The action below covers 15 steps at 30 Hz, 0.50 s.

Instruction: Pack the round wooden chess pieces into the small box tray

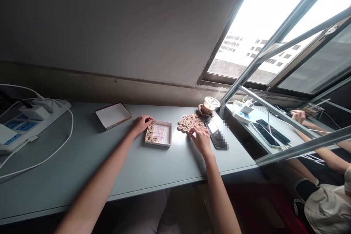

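A shallow open box (168,143) lies on the desk, with several round wooden Chinese chess pieces (149,138) lined along its left and near sides. Red printing shows on its floor. My left hand (142,123) is closed at the box's far left corner, fingers on the rim. To the right, a cluster of Chinese chess pieces (188,120) lies flat, characters upward. Over the near side of that cluster, my right hand (200,138) has its thumb and fingertips bent together at a piece, which the fingers mostly hide.
A box lid (113,116) rests at the left back. Beyond the pieces stands a lidded drink cup (211,104) with a straw; a phone (216,135) lies beside my right hand. Power strips (27,124) and white cables occupy the left end. Another person's arm (320,146) shows beyond the metal frame.
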Available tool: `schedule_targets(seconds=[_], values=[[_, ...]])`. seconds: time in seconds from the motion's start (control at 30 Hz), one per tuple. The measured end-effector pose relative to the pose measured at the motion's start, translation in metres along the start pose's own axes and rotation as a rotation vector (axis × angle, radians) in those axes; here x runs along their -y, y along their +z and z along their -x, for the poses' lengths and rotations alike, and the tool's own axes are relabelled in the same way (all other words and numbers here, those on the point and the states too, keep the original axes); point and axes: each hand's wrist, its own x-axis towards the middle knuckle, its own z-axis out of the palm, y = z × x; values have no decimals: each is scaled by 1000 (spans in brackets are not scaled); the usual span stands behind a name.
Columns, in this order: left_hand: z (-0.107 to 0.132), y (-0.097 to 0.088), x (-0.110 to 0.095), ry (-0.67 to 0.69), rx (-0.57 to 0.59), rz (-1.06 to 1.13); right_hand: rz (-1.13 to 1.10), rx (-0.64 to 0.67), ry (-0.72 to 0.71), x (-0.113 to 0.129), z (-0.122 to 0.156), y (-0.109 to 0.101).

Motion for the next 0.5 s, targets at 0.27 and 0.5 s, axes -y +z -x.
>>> schedule_targets(seconds=[0.27, 0.5], values=[[1, 0, -1, -15, 8, 10, -55, 32, -106, 24, -10, -2], [1, 0, -1, -4, -2, 3, -85, 88, -151, 28, -30, 11]])
